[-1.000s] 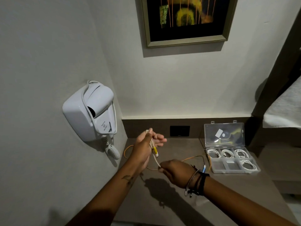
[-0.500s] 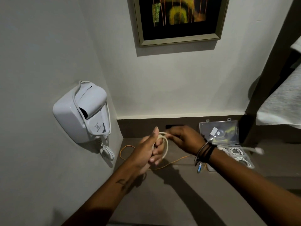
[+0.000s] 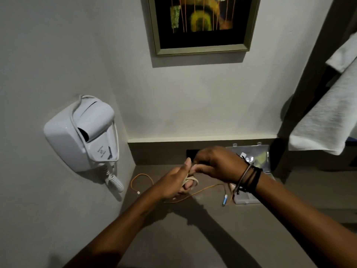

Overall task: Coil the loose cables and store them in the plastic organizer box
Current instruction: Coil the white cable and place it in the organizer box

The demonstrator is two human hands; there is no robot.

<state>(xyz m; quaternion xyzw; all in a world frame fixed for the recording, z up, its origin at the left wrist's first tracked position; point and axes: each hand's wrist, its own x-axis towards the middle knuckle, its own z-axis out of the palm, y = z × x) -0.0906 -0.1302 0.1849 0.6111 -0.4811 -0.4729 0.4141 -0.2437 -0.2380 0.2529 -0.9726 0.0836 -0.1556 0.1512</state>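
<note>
My left hand (image 3: 173, 182) is held above the counter with a thin white cable (image 3: 191, 179) looped around its fingers. Just above and to the right of it, my right hand (image 3: 216, 164) pinches the same cable near the left fingertips. An orange cable (image 3: 142, 177) lies loose on the counter under both hands, its blue plug (image 3: 224, 201) resting close to the box. The clear plastic organizer box (image 3: 249, 200) stands open at the back right, mostly hidden by my right wrist; its raised lid (image 3: 257, 155) leans on the wall.
A white wall-mounted hair dryer (image 3: 85, 132) with a curly cord hangs on the left wall. A framed picture (image 3: 201, 24) hangs on the back wall. A white towel (image 3: 328, 117) hangs at the right. The grey counter (image 3: 193, 238) stretches toward me.
Both hands sank a little toward the counter. The wide white loop around my left fingers has tightened into a smaller coil as my right hand wound it on.
</note>
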